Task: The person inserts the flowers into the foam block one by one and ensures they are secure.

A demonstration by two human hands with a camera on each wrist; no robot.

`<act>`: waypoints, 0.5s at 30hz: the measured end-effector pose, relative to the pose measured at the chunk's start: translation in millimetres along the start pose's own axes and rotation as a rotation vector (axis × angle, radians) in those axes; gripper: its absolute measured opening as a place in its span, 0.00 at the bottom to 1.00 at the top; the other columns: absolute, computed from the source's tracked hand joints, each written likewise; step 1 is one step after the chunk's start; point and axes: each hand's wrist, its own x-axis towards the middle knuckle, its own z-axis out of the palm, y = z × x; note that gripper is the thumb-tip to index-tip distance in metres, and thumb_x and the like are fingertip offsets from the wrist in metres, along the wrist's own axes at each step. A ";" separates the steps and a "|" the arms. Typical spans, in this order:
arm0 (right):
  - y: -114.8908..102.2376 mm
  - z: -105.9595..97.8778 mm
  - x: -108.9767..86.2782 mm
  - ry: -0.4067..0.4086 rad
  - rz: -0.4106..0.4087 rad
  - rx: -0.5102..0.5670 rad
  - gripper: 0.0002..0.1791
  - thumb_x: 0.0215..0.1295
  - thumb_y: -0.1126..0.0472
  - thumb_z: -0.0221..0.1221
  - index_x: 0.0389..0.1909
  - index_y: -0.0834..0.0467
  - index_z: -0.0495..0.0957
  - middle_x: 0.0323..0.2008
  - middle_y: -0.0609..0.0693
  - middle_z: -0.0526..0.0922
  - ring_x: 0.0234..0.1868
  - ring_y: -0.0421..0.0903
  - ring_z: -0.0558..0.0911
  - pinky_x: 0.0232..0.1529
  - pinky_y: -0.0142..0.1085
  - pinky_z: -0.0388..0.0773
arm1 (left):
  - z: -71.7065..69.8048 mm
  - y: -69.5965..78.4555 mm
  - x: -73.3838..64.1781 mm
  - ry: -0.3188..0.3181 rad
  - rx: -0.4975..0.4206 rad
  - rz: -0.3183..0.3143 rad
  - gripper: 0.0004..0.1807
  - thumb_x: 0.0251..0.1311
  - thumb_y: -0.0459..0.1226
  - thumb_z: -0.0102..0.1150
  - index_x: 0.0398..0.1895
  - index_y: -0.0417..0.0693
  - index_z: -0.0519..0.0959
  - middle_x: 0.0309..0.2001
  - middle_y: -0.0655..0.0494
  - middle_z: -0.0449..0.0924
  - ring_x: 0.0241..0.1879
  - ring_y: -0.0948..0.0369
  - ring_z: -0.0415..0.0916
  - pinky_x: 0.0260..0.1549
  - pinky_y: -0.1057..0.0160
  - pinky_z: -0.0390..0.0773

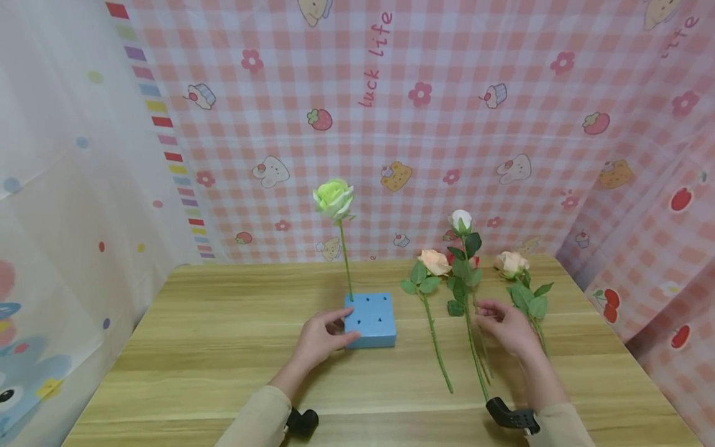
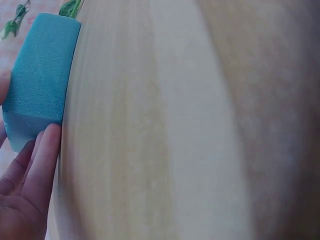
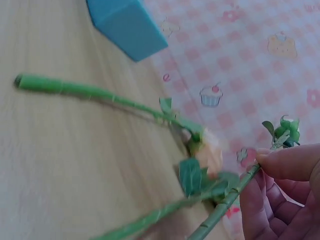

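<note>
My left hand (image 1: pixel 318 338) grips the left side of a blue foam block (image 1: pixel 377 341), with thumb and fingers on different sides. The block (image 2: pixel 42 70) also shows in the left wrist view. A pale green rose (image 1: pixel 334 200) stands upright in a hole at the block's back left corner. My right hand (image 1: pixel 511 326) pinches the stem of a white rose (image 1: pixel 461 221) between thumb and fingers, its bloom raised above the table. In the right wrist view the right hand (image 3: pixel 285 192) holds this green stem (image 3: pixel 227 202) near its leaves.
On the wooden table (image 1: pixel 223 347), a peach rose (image 1: pixel 434 262) lies right of the block. Another peach rose (image 1: pixel 511 265) lies further right, and a red rose (image 1: pixel 475 261) is partly hidden behind the white one. A checked curtain (image 1: pixel 346 143) hangs behind the table.
</note>
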 end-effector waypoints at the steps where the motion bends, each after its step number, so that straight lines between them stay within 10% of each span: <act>1: -2.5 1.6 1.2 -0.003 -0.006 0.012 0.21 0.68 0.70 0.59 0.58 0.76 0.71 0.44 0.62 0.78 0.39 0.42 0.76 0.34 0.31 0.80 | -0.1 0.1 -0.1 0.001 0.000 0.000 0.29 0.54 0.47 0.74 0.60 0.50 0.81 0.43 0.53 0.79 0.39 0.59 0.79 0.35 0.64 0.81; 15: -36.4 31.8 18.4 -0.047 -0.017 0.171 0.21 0.69 0.70 0.58 0.59 0.75 0.69 0.44 0.58 0.77 0.37 0.39 0.77 0.35 0.31 0.81 | -0.2 -0.1 0.1 -0.004 -0.014 -0.008 0.30 0.54 0.47 0.74 0.61 0.50 0.80 0.42 0.53 0.78 0.39 0.58 0.78 0.36 0.63 0.81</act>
